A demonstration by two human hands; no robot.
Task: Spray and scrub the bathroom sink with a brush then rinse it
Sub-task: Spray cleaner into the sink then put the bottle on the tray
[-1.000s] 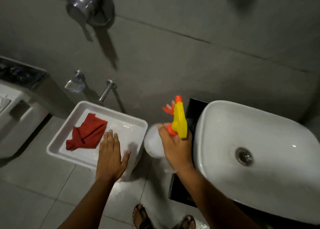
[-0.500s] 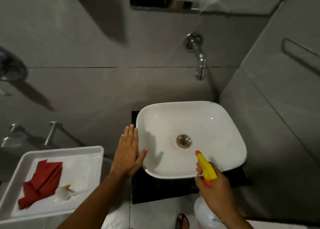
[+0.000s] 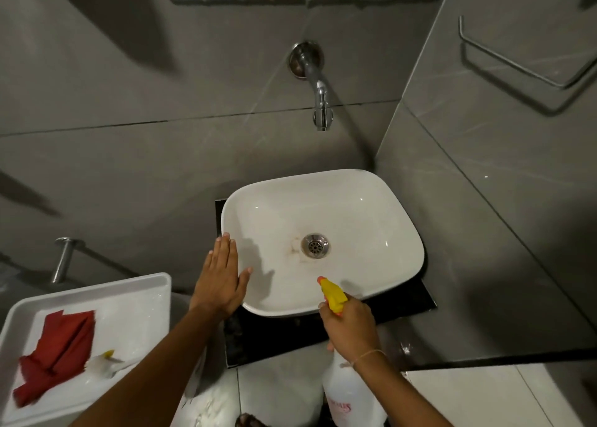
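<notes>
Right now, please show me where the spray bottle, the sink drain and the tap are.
spray bottle [image 3: 333, 294]: head view, on its yellow nozzle head.
sink drain [image 3: 315, 245]: head view, on the metal strainer's middle.
tap [image 3: 318, 95]: head view, on the chrome spout's bend.

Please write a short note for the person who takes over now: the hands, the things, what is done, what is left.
Right hand holds the spray bottle, its yellow nozzle aimed into the sink.
Left hand lies flat and open at the sink's left rim.
Brush and red cloth lie in the white tray, lower left.
Brownish stain beside the drain; tap not running.
Left: spraying, scrubbing, rinsing.
</notes>
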